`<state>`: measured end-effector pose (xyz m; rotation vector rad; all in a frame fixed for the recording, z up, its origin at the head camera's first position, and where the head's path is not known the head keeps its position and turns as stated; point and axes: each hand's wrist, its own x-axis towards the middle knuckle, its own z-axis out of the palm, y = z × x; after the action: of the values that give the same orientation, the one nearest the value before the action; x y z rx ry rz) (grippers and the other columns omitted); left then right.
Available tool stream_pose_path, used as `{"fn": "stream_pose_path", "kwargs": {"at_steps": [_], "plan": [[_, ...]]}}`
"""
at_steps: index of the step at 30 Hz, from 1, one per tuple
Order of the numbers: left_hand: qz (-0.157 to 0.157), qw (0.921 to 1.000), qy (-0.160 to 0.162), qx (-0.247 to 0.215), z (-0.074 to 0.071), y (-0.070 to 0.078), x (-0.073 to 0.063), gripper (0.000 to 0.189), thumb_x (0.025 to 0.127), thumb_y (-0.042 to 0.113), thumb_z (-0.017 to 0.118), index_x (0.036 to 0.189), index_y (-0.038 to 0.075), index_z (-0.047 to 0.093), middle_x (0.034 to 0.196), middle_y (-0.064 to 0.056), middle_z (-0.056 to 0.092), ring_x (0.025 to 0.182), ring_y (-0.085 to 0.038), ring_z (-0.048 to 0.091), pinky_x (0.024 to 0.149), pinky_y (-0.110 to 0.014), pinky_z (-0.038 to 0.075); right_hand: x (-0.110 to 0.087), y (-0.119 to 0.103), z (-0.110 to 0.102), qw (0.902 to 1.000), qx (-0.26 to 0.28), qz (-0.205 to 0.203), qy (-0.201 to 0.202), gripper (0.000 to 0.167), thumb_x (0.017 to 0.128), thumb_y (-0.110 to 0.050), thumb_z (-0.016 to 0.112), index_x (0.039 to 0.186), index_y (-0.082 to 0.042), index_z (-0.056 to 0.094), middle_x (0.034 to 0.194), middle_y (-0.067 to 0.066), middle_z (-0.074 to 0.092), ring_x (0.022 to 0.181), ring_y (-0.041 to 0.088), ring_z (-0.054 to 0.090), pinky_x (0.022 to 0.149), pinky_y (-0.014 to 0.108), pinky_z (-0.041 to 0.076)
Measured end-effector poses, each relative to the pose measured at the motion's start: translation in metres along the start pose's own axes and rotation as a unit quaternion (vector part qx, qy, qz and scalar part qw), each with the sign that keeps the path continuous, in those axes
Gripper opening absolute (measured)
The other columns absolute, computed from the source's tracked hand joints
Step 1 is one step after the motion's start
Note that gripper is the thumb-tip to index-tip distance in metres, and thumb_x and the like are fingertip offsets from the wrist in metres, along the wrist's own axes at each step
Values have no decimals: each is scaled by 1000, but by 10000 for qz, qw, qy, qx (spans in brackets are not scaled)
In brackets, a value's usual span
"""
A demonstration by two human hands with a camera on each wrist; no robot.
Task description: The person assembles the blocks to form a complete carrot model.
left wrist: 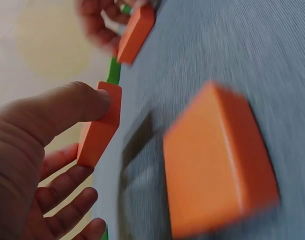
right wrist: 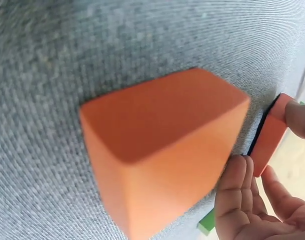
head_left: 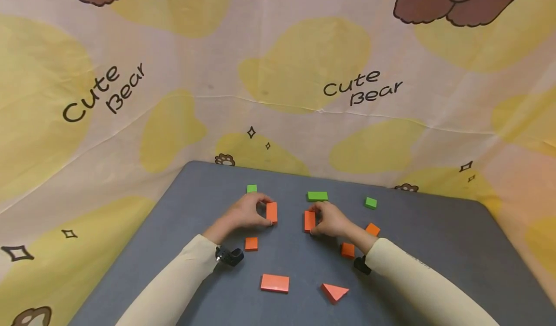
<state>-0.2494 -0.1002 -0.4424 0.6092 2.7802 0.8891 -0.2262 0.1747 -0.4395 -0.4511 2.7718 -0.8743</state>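
Note:
My left hand (head_left: 245,211) pinches an orange rectangular block (head_left: 271,212) between thumb and fingers. In the left wrist view this block (left wrist: 100,127) is held off the table, with a shadow beside it. My right hand (head_left: 333,220) pinches a second orange rectangular block (head_left: 309,221), standing apart from the first with a gap between. In the right wrist view that block (right wrist: 270,137) is close to the table surface; whether it touches cannot be told. An orange square block (head_left: 251,244) lies near my left wrist. Two orange blocks, one farther (head_left: 372,229) and one nearer (head_left: 348,250), lie by my right forearm.
Along the far side of the grey table (head_left: 304,263) lie a small green block (head_left: 252,188), a green rectangular block (head_left: 317,196) and a green cube (head_left: 371,203). Nearer are a salmon rectangular block (head_left: 275,283) and a salmon triangular block (head_left: 335,292). Patterned cloth (head_left: 282,51) hangs behind.

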Motion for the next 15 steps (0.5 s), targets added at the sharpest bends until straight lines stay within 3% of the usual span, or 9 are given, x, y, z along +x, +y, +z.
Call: {"fn": "stream_pose_path", "kwargs": {"at_steps": [8, 15], "plan": [[268, 9991, -336, 47, 23, 23, 16, 56, 71, 33, 82, 123, 18, 64, 125, -3, 61, 116, -23, 55, 97, -42, 47, 2, 1, 3, 9999, 21, 151, 27, 54, 67, -12, 86, 114, -5, 63, 104, 8, 63, 83, 18, 53, 75, 34, 50], [385, 9985, -393, 53, 35, 31, 25, 56, 70, 31, 83, 121, 17, 65, 124, -4, 61, 117, -23, 54, 99, -42, 46, 1, 1, 2, 9999, 17, 158, 52, 53, 66, -12, 86, 114, -5, 63, 103, 8, 62, 83, 18, 53, 73, 33, 48]]}}
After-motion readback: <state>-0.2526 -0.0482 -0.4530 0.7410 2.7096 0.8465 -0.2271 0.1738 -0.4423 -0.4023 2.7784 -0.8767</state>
